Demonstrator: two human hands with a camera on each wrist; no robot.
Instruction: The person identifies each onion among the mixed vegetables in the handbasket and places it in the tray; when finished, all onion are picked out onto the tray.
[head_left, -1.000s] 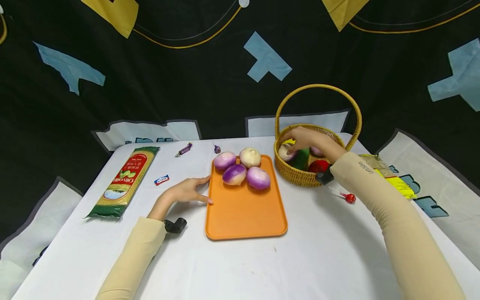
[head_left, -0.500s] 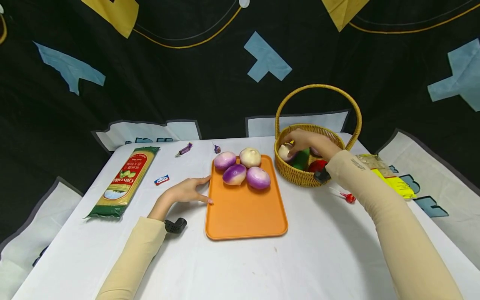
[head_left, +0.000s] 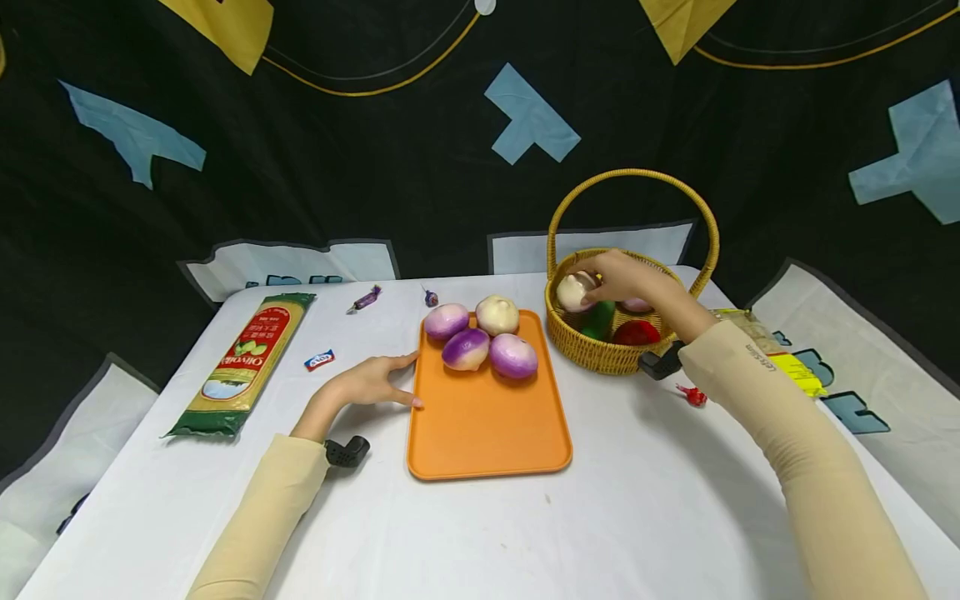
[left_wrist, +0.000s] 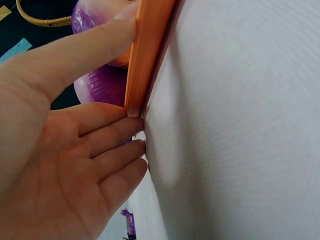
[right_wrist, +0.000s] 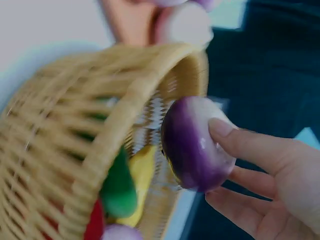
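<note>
Right hand [head_left: 618,277] pinches a round purple-and-white onion [right_wrist: 197,145] between thumb and fingers — at the mouth of the tan wicker basket [head_left: 600,357] beneath it. Left hand [head_left: 367,385] (thumb and fingers apart) touches the orange rectangular tray [head_left: 487,429] at its right — four similar onions [head_left: 513,356] lie there.

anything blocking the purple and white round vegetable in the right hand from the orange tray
Yes: the left rim of the tan woven basket stands between the purple-and-white round vegetable and the orange rectangular tray.
</note>
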